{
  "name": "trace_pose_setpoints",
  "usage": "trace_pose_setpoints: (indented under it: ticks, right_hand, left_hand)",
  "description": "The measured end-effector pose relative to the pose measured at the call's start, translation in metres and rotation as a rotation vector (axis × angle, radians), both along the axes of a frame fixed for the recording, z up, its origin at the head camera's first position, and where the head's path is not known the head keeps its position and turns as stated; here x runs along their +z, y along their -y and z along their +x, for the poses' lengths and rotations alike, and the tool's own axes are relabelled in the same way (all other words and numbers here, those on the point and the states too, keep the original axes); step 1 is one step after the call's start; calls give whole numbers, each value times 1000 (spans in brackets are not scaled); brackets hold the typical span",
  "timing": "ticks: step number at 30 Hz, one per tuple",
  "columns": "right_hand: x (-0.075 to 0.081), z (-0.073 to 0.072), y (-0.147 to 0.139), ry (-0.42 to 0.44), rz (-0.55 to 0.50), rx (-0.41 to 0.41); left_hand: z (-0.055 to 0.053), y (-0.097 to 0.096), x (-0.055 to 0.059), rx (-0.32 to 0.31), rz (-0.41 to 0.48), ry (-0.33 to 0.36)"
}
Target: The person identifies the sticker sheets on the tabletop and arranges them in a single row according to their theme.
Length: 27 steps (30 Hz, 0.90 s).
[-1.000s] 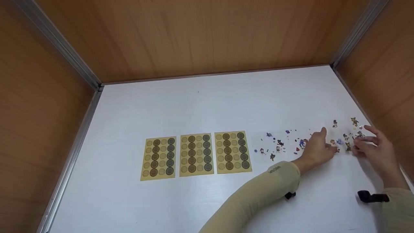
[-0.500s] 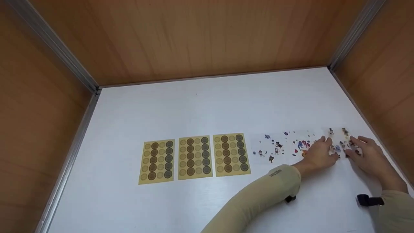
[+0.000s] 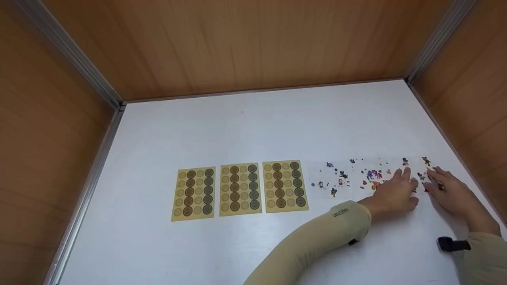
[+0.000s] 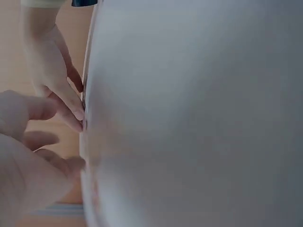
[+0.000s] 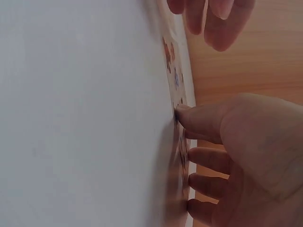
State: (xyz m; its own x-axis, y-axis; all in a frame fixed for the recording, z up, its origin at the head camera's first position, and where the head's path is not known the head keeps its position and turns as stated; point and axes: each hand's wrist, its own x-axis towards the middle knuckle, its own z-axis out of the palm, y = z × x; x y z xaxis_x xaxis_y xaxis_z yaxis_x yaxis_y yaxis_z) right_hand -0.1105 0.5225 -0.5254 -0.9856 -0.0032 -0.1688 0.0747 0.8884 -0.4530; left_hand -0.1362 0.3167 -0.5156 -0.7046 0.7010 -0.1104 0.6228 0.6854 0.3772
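The rightmost clear sheet (image 3: 415, 163), printed with small cartoon figures, lies flat on the white table. My right hand (image 3: 453, 194) rests its thumb and fingertips on the right part of this sheet; the right wrist view shows the thumb (image 5: 201, 118) near its front edge. My left hand (image 3: 396, 194) is over the left part, fingers extended, hiding some figures. In the left wrist view the left fingers (image 4: 57, 158) are at the table edge line. Two similar clear sheets, a middle one (image 3: 362, 164) and a left one (image 3: 324, 176), adjoin it in a row.
Three tan sheets of round stickers, the left (image 3: 194, 194), middle (image 3: 240, 190) and right (image 3: 285, 186), continue the row leftward. Wooden panels (image 3: 253, 43) stand around the white table (image 3: 222, 130) at the back and sides.
The rightmost clear sheet has come down flat and shifted slightly left. My right hand has lowered onto it. My left hand's fingers have spread and turned forward over its left part.
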Motion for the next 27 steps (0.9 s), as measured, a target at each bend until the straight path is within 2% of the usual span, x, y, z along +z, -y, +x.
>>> trace_pose_setpoints:
  ticks: [2, 4, 8, 11, 16, 27]
  right_hand:
    - [0, 0, 0, -7, 5, -4]
    - [-1, 0, -1, -10, 9, -8]
    - [-1, -1, 0, 7, -2, -22]
    - [-1, -2, 1, 18, -20, -28]
    - [0, -2, 2, 23, -19, -32]
    - [1, -5, -1, 19, -13, -34]
  left_hand:
    - [6, -3, 3, -58, -181, -91]
    - [12, -5, 6, -93, -341, -145]
    - [20, -7, 10, -99, -470, -154]
    - [21, -5, 10, -98, -493, -133]
    - [19, -3, 12, -106, -479, -115]
    - [14, -1, 12, -137, -463, -139]
